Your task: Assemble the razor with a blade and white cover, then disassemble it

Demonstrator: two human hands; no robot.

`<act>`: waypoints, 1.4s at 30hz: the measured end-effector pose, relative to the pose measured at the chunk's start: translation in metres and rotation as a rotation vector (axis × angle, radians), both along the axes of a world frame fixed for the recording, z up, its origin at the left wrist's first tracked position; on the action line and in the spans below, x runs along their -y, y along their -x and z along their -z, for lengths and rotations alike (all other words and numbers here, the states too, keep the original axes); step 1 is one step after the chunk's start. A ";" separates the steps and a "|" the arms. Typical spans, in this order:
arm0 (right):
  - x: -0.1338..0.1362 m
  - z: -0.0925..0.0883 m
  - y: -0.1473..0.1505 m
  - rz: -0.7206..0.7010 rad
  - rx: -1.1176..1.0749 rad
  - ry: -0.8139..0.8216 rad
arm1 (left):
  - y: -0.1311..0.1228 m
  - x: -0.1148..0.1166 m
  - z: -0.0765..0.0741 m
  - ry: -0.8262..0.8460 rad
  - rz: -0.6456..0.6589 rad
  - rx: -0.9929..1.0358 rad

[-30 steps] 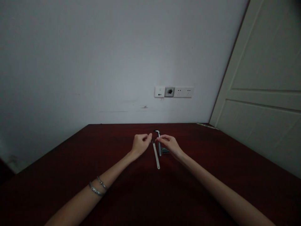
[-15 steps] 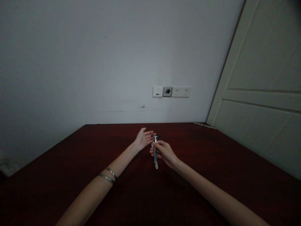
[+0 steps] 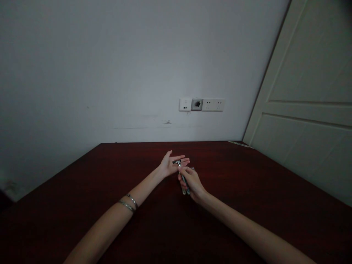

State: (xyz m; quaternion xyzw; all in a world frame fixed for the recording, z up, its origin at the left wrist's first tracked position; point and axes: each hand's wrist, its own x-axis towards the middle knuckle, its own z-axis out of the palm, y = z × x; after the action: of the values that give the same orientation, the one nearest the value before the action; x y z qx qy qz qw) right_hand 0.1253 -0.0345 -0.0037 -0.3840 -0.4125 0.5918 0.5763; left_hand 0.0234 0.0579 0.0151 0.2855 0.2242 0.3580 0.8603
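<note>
My right hand (image 3: pixel 191 180) is closed around a razor (image 3: pixel 179 164), thumb and fingers pinching its handle. Its dark T-shaped head points up and to the left. Below the hand, two handle ends (image 3: pixel 186 191) show side by side, so a second slim object seems to lie along the razor; its middle is hidden by the fingers. Palm up, my left hand (image 3: pixel 168 165) is open with its fingers stretched out to the right. The razor head is over the left palm and fingers; whether it touches the skin I cannot tell.
Both forearms reach over a dark red wooden table (image 3: pixel 132 157). Behind it stands a pale wall with a row of sockets (image 3: pixel 202 105). A white panelled door (image 3: pixel 308 128) slants along the right side. A thin pale strip (image 3: pixel 240 144) lies at the table's far right corner.
The razor has turned from nearly upright to leaning left, its head now over my left palm. My right hand has rotated with it, and the left fingers have extended further right.
</note>
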 end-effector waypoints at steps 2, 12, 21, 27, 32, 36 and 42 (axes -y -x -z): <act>0.000 0.001 0.000 -0.007 -0.005 0.038 | -0.001 -0.002 0.003 0.002 0.007 0.030; 0.000 -0.001 -0.003 -0.036 0.027 0.176 | -0.006 0.001 0.008 -0.042 0.037 0.070; -0.001 0.000 -0.005 0.038 0.042 0.133 | -0.009 0.013 0.002 -0.008 -0.008 0.038; -0.001 0.002 -0.004 0.042 0.058 0.125 | -0.010 0.016 0.000 -0.004 0.018 0.003; -0.004 0.002 -0.005 0.047 0.044 0.116 | -0.007 0.004 0.010 -0.012 -0.019 -0.004; -0.005 -0.001 -0.009 0.030 0.041 0.070 | 0.009 -0.014 0.019 -0.094 -0.120 -0.096; -0.007 0.003 -0.012 0.011 0.052 0.079 | 0.039 -0.033 0.032 -0.168 -0.251 -0.260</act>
State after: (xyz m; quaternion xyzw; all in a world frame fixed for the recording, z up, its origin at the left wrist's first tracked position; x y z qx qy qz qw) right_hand 0.1369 -0.0277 -0.0064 -0.4238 -0.4018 0.5942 0.5530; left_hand -0.0158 0.0913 -0.0166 0.3700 0.3363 0.4400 0.7459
